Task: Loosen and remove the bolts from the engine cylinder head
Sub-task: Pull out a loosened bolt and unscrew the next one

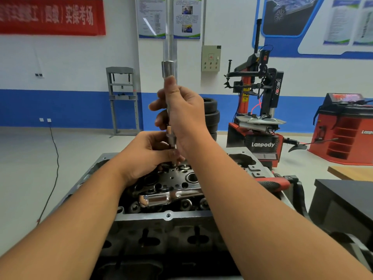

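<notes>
The right hand curls its grip round an upright socket extension bar, whose socket end stands above the fingers. Below it, the left hand pinches the bar's lower end, just over a bolt hole in the cylinder head. A ratchet wrench lies flat on the head, nearer the camera.

— What's behind the bench?

— A white wall with a broad blue band along its base, above a pale grey floor. A red banner with white characters hangs top left; two printed posters hang beside a silver pipe.

— Any machines?

— A grey steel press frame stands at the wall, a stack of black tyres near it. A red-and-black tyre changer stands right, then a red wheel balancer.
</notes>
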